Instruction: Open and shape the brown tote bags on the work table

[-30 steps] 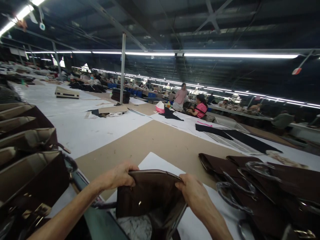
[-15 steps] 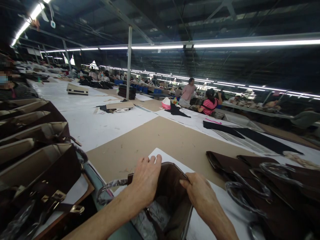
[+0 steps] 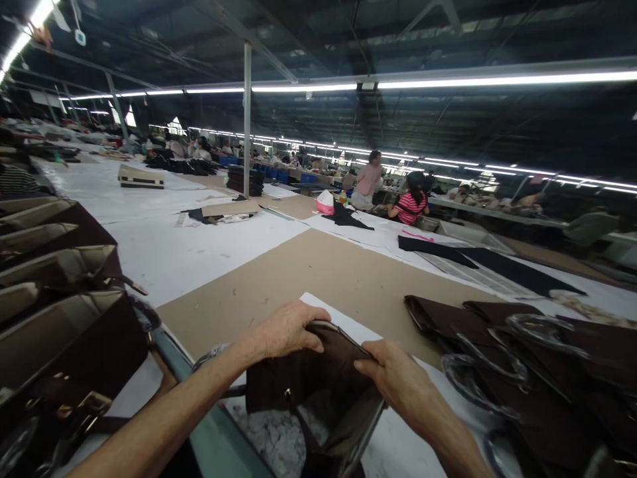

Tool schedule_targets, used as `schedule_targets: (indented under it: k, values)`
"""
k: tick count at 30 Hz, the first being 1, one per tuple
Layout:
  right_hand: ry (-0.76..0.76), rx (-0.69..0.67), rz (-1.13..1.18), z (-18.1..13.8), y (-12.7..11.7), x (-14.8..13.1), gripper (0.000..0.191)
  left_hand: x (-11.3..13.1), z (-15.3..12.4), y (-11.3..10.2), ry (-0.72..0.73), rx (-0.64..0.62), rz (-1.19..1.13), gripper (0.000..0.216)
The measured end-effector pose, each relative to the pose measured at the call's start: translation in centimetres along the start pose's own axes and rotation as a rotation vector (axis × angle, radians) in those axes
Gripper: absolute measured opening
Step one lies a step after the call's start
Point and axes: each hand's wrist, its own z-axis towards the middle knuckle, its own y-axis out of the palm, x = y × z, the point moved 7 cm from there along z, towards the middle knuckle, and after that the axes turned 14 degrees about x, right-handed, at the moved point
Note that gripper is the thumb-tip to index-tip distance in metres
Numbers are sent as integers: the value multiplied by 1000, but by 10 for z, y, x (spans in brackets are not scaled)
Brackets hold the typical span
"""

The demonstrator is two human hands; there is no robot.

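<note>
Since half a second ago, the person's bare left hand (image 3: 286, 330) has turned: its fingers no longer stick up, but curl down and pinch the top edge of an open, dark brown bag (image 3: 343, 365). Their bare right hand (image 3: 398, 375) stays on the same bag, with the thumb and fingers closed on the edge at its right side. So both hands hold the bag. It is low in the middle, right in front of the person, with its mouth pulled open. One small, shiny gold stud (image 3: 287, 393) shows on its brown wall. Some crumpled white stuff (image 3: 276, 431) shows lower down; it is hard to tell what it is.

Next to the left arm stands a row of dark brown bags with tan insides (image 3: 64, 345). A shiny gold buckle (image 3: 94, 403) hangs on the front one. Near the right hand, flat dark brown bags with plastic-wrapped handles (image 3: 442, 325) lie on the big white surface (image 3: 223, 245). A plain tan sheet (image 3: 298, 272) covers the part just past the hands. Farther off, a person in a pink striped top (image 3: 411, 209) sits by the far edge.
</note>
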Motion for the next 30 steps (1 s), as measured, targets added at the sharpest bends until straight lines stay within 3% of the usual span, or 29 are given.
schedule_targets:
  k: [8, 15, 25, 30]
  values:
    - [-18, 49, -38, -1, 0, -1, 14, 17, 15, 12, 116, -24, -123, 20]
    - [-7, 57, -48, -1, 0, 1, 14, 5, 19, 21, 37, -110, -267, 25]
    - [25, 178, 79, -2, -5, -2, 15, 1, 21, 22, 2, -67, -295, 23]
    - [42, 220, 7, -1, -6, -1, 21, 1, 20, 23, -7, -59, -271, 23]
